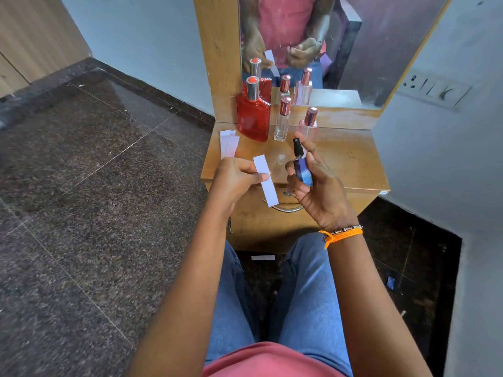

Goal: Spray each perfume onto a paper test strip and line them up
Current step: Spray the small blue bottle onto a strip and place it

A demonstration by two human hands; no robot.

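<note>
Right hand [313, 183] grips blue perfume bottle [302, 170]; left hand [235, 178] pinches strip [265, 179].

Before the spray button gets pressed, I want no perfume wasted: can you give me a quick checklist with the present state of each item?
1. Cap off the blue bottle: ok, black nozzle bare; a clear cap sits on the table.
2. Bottle held firmly in the right hand: ok, index finger rests above the nozzle.
3. Test strip held in the left hand: ok, pinched near its middle.
4. Nozzle aimed at the strip: cannot tell, opening too small to see.
5. Spare strips ready: ok, stacked at the table's left edge.
6. Other bottles capped: ok, red bottle and two others stand closed.
</note>
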